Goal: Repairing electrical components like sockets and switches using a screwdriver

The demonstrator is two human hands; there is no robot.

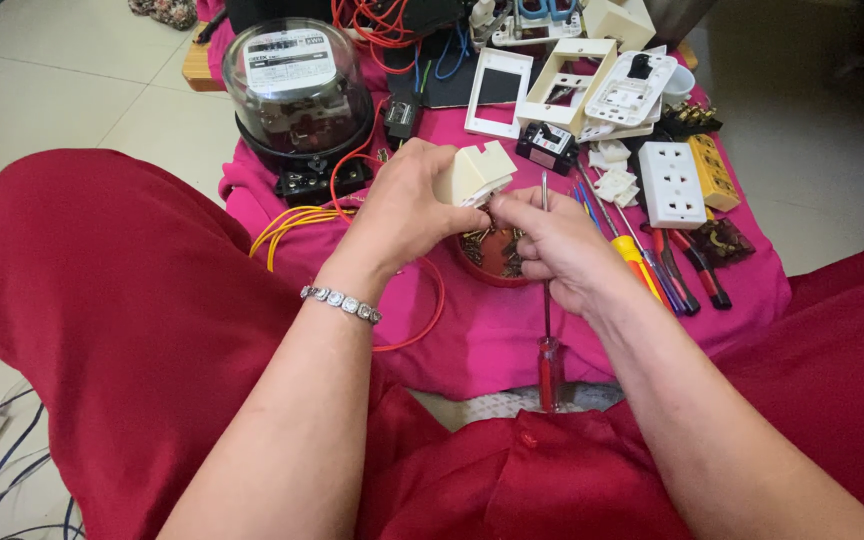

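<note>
- The pink cloth (512,330) covers a low work surface; its near edge droops between the person's red-clad knees, and its left edge falls beside a bare tiled floor (62,90) with open room.
- Free space on the cloth is scarce: only the near strip in front of the hands lies uncovered, crossed by a loop of orange wire (430,320).
- The left hand (402,215) reaches in from the near left, wrist bent, a silver bracelet (340,302) on it, fingers clamped round a cream plastic socket part (477,172) held above the middle of the cloth.
- The right hand (552,245) comes from the near right, closed on the shaft of a screwdriver (546,300) whose red handle points near and whose tip stands up just right of the cream part; its fingertips meet the left hand's at the part.
- Directly beneath both hands sits a small red bowl (492,262) of screws.
- Far left stands a domed glass electricity meter (297,90); yellow wires (287,225) run from near its base.
- To the right lie several screwdrivers (652,260), a white outlet plate (670,182) and, farther off, cream frames (564,85), crowding that side.
</note>
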